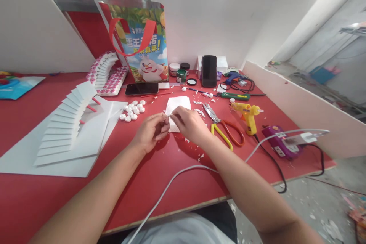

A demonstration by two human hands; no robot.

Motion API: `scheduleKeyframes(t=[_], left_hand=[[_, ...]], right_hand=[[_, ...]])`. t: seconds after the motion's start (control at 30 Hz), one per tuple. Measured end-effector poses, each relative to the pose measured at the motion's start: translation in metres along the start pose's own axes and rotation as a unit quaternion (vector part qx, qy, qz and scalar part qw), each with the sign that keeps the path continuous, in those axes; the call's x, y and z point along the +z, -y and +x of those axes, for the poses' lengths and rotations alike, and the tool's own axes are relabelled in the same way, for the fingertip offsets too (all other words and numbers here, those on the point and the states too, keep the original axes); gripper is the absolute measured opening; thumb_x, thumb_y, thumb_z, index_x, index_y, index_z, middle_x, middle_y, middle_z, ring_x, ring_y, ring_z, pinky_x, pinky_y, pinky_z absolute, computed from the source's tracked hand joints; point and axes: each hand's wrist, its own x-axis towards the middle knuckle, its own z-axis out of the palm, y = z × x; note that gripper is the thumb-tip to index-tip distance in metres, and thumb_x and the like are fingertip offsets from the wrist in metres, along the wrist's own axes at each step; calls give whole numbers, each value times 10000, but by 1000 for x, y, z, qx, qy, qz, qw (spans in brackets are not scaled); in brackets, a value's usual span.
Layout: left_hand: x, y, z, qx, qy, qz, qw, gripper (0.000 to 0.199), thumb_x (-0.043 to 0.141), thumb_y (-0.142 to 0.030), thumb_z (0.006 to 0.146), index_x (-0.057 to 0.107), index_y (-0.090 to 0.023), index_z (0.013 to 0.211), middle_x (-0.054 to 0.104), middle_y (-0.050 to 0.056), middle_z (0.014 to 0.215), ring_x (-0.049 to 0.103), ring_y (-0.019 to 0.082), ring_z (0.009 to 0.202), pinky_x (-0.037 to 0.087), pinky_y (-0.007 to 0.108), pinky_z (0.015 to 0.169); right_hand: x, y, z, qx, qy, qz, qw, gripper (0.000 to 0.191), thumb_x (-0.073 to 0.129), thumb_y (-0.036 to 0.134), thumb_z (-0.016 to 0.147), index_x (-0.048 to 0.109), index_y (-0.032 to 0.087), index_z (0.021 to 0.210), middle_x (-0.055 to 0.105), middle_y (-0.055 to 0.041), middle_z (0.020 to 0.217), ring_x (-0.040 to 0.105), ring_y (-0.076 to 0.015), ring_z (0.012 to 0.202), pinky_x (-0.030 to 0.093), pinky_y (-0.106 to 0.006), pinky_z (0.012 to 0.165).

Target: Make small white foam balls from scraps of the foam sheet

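Both hands meet above the front of a white rectangular sheet [178, 103] on the red table. The fingers of my left hand [151, 131] are curled and closed, close to the fingertips of my right hand [190, 122]. My right hand makes a pinch. Something small and whitish seems to be between the fingertips, too small to name. Left of the hands lies a cluster of small white rounded pieces [133, 110]. White scraps [198, 103] are scattered around the sheet. To the right rest pliers-like cutters [220, 122] with one yellow and one red handle, their jaws apart.
A yellow glue gun [247, 116] and a purple power box [281, 141] stand at right. A white cable [177, 175] crosses the table's front. Fanned white strips [61, 126] lie left. Behind are a printed bag [145, 45], phones [142, 89], paint jars [181, 76] and a green-handled tool [235, 96].
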Motion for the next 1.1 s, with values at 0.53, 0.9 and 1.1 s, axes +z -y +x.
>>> scheduleKeyframes(t=[0.53,0.9,1.1], left_hand=[[0,2,-2,59,1,150,987,265,566,-339,873,473,-185,678,406,-51,565,307,60,442,228,181,397],[-9,0,-3,192,-25,514,836,271,418,-341,956,380,-221,716,397,-46,609,395,138,569,270,269,563],[-12,1,-2,235,1,584,777,254,388,-306,972,360,-230,731,468,-4,697,444,171,617,262,287,588]], right_hand=[[4,4,0,60,-10,32,998,174,519,227,875,458,210,712,484,36,617,408,-110,562,256,-239,566],[4,4,2,107,-1,124,986,169,519,225,834,492,196,669,518,38,616,441,-103,581,311,-233,573],[4,3,3,127,-6,136,983,130,514,174,788,498,193,660,527,35,622,452,-107,588,321,-237,571]])
